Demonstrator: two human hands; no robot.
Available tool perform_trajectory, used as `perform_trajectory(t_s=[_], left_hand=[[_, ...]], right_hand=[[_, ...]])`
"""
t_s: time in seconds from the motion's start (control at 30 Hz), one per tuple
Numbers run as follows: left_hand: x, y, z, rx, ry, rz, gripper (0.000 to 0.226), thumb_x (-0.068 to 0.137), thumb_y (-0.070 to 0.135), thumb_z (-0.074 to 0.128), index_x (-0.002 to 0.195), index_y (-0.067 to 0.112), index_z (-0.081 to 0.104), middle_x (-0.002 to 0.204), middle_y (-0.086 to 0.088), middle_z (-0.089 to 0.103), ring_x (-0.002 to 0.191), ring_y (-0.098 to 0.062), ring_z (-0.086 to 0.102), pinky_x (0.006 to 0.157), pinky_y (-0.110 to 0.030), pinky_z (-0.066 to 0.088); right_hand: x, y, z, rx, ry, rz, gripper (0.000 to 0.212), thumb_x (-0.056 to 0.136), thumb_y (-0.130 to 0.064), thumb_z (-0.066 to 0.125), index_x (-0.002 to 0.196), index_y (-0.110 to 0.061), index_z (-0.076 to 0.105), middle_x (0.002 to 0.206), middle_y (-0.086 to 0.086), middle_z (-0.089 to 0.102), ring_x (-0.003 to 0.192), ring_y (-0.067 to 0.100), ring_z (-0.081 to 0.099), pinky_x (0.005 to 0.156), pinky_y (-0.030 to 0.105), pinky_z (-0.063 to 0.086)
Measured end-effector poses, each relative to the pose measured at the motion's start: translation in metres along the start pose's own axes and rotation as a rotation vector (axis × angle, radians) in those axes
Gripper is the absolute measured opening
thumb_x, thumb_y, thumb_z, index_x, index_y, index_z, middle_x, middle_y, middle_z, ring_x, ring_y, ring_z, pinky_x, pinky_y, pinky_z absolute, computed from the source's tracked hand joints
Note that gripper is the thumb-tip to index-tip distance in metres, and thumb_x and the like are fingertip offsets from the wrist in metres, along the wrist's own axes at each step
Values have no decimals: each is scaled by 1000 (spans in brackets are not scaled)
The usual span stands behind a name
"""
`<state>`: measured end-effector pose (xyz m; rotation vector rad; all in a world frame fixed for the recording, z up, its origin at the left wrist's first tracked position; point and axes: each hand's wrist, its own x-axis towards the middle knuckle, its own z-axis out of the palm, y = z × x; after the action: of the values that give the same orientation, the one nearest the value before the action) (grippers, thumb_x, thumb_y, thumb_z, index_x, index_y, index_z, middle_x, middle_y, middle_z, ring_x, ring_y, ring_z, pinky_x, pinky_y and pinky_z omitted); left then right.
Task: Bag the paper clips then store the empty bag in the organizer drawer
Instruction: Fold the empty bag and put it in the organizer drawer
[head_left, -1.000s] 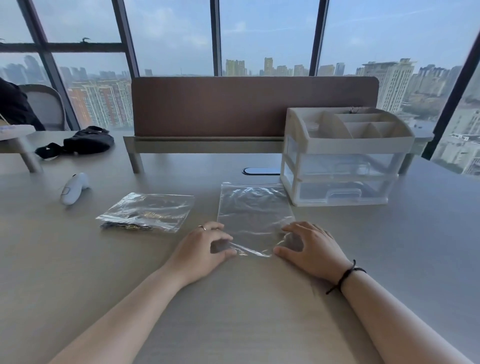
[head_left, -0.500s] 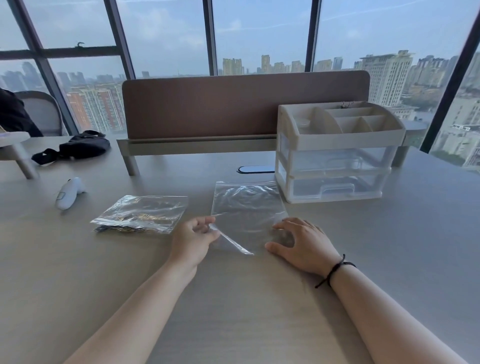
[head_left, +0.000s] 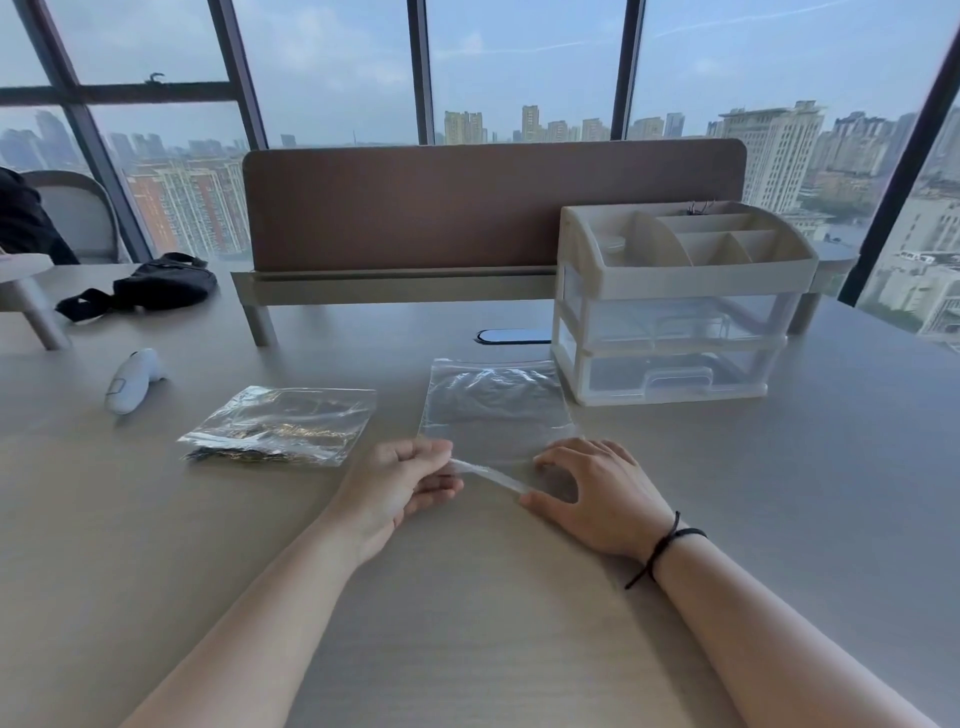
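Note:
An empty clear plastic bag (head_left: 493, 410) lies flat on the table in front of me. My left hand (head_left: 410, 483) pinches the near edge of that bag and lifts its top layer a little. My right hand (head_left: 597, 488) rests on the bag's near right corner, fingers spread, pressing it down. A second clear bag (head_left: 280, 426) with dark and golden paper clips inside lies to the left. The white organizer (head_left: 675, 312) with two clear drawers, both pushed in, stands at the right behind the empty bag.
A white handheld device (head_left: 130, 384) lies at the left. A black pouch (head_left: 156, 286) sits farther back on the left. A brown divider panel (head_left: 493, 208) on a low shelf crosses the back of the table (head_left: 467, 623), with a cable slot (head_left: 511, 336) in front.
My left hand has turned and pulled the bag's near edge up and to the left, so the opening strip now stretches between my two hands. My right hand has stayed on the bag.

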<state>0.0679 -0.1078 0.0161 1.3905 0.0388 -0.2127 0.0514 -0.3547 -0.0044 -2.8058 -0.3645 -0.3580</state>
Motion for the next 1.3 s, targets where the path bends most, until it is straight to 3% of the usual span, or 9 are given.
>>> perform_trajectory(t_s=[0.17, 0.33, 0.43, 0.6, 0.7, 0.87, 1.03, 1.2, 1.3], left_hand=[[-3, -14, -12, 415, -75, 214, 43, 78, -2, 78, 115, 16, 68, 101, -8, 76, 95, -17, 74, 87, -29, 57], [-1, -20, -7, 417, 80, 342, 19, 91, 2, 65, 88, 19, 75, 76, -8, 75, 71, -23, 72, 66, -27, 61], [0, -21, -13, 576, 147, 434, 13, 91, 14, 67, 87, 21, 77, 74, -2, 72, 63, -11, 65, 65, -26, 55], [-4, -18, -17, 863, 218, 615, 14, 90, 22, 68, 99, 23, 78, 91, 5, 55, 80, -12, 57, 77, -22, 44], [-5, -18, -22, 942, 239, 693, 14, 91, 22, 68, 99, 21, 78, 98, 2, 52, 75, -10, 53, 77, -22, 43], [-17, -16, -20, 858, 195, 686, 12, 86, 16, 74, 98, 18, 78, 85, 10, 74, 78, 4, 66, 67, -10, 47], [-22, -15, -21, 835, 231, 655, 6, 84, 16, 75, 84, 21, 78, 72, 25, 71, 68, 6, 66, 60, -6, 44], [-24, -18, -33, 779, 228, 591, 10, 87, 15, 73, 89, 24, 78, 72, 12, 74, 68, -3, 71, 64, -23, 55], [-27, -18, -40, 758, 220, 589, 11, 85, 14, 74, 88, 23, 79, 74, 10, 77, 71, -1, 71, 63, -14, 52]], right_hand=[[2, 1, 4, 23, 70, -51, 34, 88, -55, 54, 106, -31, 70, 113, -13, 68, 106, 13, 62, 97, 28, 39], [2, -1, 7, 29, 95, -100, 14, 87, -36, 60, 91, -28, 71, 98, -11, 70, 91, 18, 63, 83, 28, 42], [-1, -2, 6, 51, 136, -90, 7, 84, -25, 64, 85, -25, 71, 91, -8, 71, 85, 22, 64, 77, 28, 42], [-8, 0, 0, 72, 161, -30, 8, 88, -27, 66, 85, -22, 72, 88, -4, 72, 85, 25, 65, 76, 33, 47], [-10, -1, -2, 76, 150, 0, 12, 90, -34, 64, 88, -26, 72, 91, -7, 72, 88, 23, 65, 76, 34, 50], [-15, -3, 0, 119, 206, 13, 17, 88, -38, 66, 78, -24, 69, 81, -9, 69, 79, 18, 64, 65, 35, 50], [-19, -2, -2, 133, 237, 44, 21, 84, -41, 71, 74, -22, 68, 77, -10, 68, 75, 15, 62, 63, 32, 46], [-27, 10, -8, 218, 256, 121, 12, 83, -37, 75, 74, -28, 72, 77, -13, 71, 75, 13, 65, 67, 34, 51], [-35, 13, -14, 331, 245, 147, 8, 83, -30, 76, 75, -31, 76, 79, -16, 74, 76, 5, 66, 71, 25, 50]])
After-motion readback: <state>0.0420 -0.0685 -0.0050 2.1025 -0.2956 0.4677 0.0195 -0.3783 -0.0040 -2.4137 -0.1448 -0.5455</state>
